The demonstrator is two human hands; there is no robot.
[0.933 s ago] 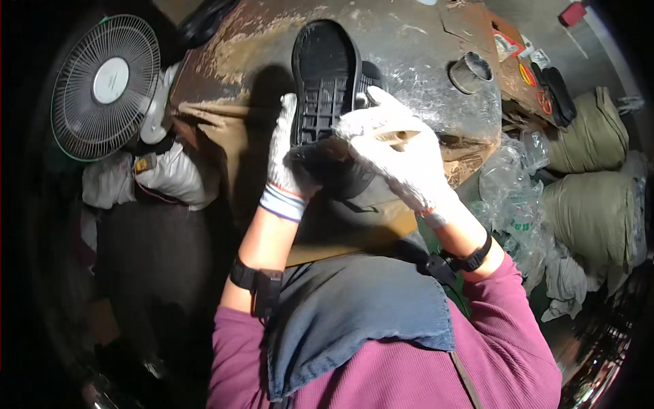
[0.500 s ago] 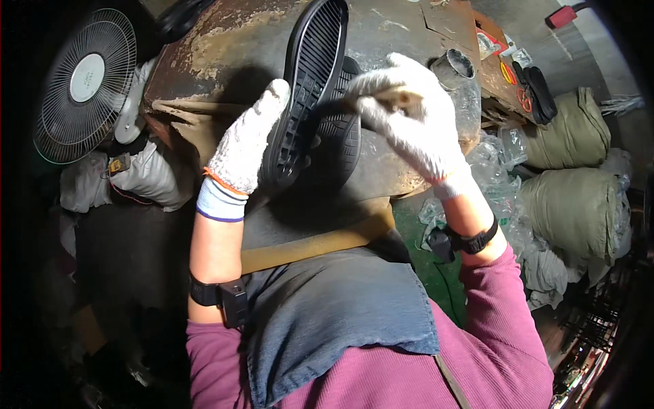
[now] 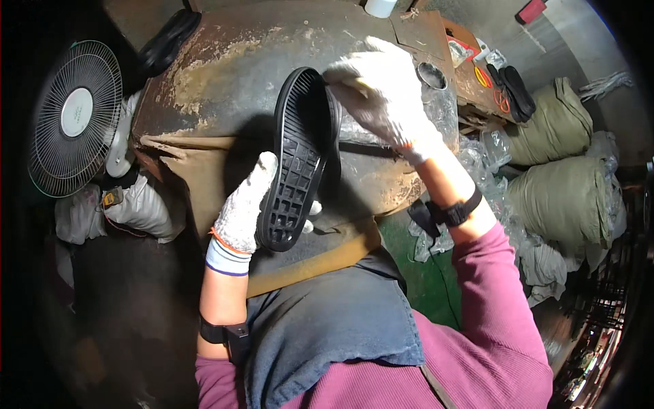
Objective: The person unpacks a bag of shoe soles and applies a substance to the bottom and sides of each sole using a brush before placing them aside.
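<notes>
A black shoe sole (image 3: 294,163), its ribbed and gridded side facing up, is held tilted over the worktable. My left hand (image 3: 246,204), in a white knitted glove, is closed round its lower left edge, with fingertips showing on the far side. Another black sole (image 3: 334,146) shows partly behind it. My right hand (image 3: 375,88), gloved the same way, is by the upper right rim of the sole with its fingers curled together. Whatever it holds is hidden by the glove.
The worn worktable (image 3: 238,82) bears a metal cup (image 3: 432,76) at the right. A fan (image 3: 76,112) stands at the left. Scissors (image 3: 501,101) and dark soles (image 3: 518,95) lie on a side shelf. Green sacks (image 3: 562,198) and clear plastic bags (image 3: 487,163) are at the right.
The soles have moved down toward me and turned, showing more of the upper side. My right hand has shifted from the middle to the top rim; the brown-handled tool seen in it no longer shows.
</notes>
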